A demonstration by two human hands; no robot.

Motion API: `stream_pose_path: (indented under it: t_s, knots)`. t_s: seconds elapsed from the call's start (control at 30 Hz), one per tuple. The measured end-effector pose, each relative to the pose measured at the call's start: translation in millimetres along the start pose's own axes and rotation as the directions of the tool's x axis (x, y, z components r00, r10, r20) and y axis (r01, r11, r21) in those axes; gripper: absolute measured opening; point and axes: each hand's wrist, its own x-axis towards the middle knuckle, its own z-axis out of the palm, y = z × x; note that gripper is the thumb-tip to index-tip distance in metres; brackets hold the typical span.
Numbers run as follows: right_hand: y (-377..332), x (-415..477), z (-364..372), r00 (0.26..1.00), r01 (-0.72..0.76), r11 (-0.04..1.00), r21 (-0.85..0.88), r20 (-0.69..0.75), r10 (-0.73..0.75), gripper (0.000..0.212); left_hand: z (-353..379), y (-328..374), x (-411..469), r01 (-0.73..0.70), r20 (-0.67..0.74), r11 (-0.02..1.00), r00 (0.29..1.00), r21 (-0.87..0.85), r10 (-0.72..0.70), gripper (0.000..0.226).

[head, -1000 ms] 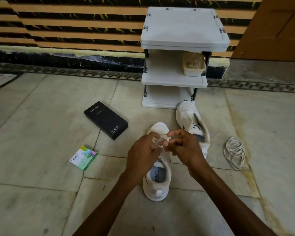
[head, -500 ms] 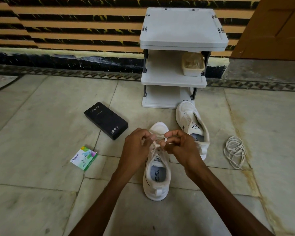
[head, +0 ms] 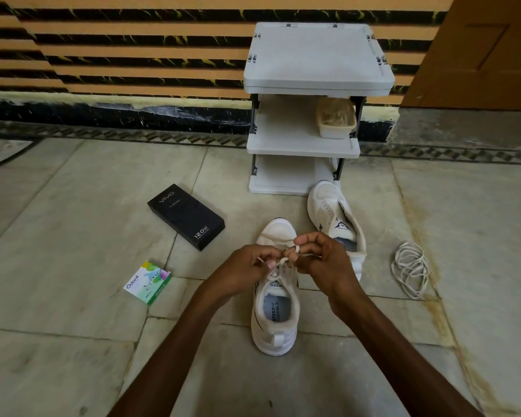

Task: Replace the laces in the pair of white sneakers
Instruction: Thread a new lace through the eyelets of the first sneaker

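A white sneaker stands on the floor in front of me, toe pointing away. Its white lace runs up from the eyelets to my fingers. My left hand pinches one strand of the lace above the tongue. My right hand holds the other strand, which is looped round a fingertip. The second white sneaker lies just behind and to the right, unlaced, with its tongue open. A loose coil of white lace lies on the floor further right.
A black phone box and a small green and white packet lie on the marble floor to the left. A white three-tier rack with a beige tub stands against the striped wall. A brown door is at the upper right.
Both hands came down closer to the near sneaker and moved slightly apart, with the lace drawn between them. The lace bundle seen earlier is now a strand looped on the right fingertip.
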Motion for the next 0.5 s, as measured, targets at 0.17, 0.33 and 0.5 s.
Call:
stream_pose_path:
  t_s: [0.17, 0.33, 0.5]
  knots:
    - [-1.3, -1.0, -0.4, 1.000, 0.003, 1.000, 0.002, 0.008, -0.003, 0.021, -0.8, 0.8, 1.9, -0.007, 0.025, 1.000, 1.000, -0.020, 0.007, 0.008]
    - [-0.8, -2.3, 0.2, 1.000, 0.000, 1.000, -0.014, 0.011, 0.000, 0.020, -5.6, -1.0, 5.8, 0.033, -0.058, 0.986, 0.998, 0.166, -0.024, 0.014]
    - [0.3, -3.4, 1.7, 1.000, -0.003, 1.000, -0.029, 0.010, 0.003, 0.020, -9.4, 6.1, 3.1, 0.063, -0.063, 0.964, 0.997, 0.260, -0.048, 0.022]
